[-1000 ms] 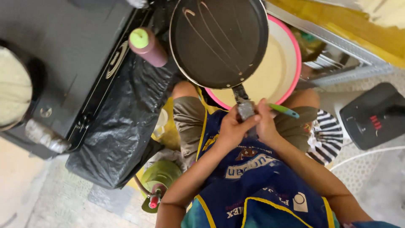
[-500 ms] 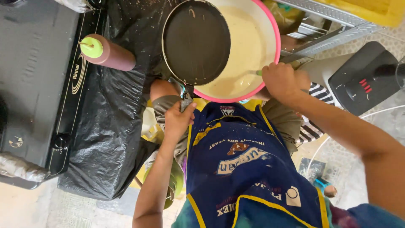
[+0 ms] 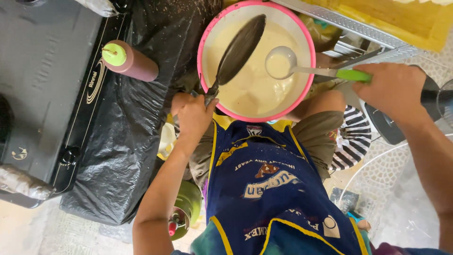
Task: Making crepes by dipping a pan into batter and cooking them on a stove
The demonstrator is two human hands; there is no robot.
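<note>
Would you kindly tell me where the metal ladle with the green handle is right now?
The metal ladle with the green handle is held by the right hand, its cup over the batter in the pink-rimmed bowl, right of the tilted dark frying pan.

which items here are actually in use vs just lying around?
In use:
- left hand gripping the dark pan, tilted over the pink-rimmed batter bowl
- right hand holding the green-handled ladle, its cup full of batter

Lying about:
- squeeze bottle with green cap
- black stove
- black plastic sheet
- green gas canister
</note>
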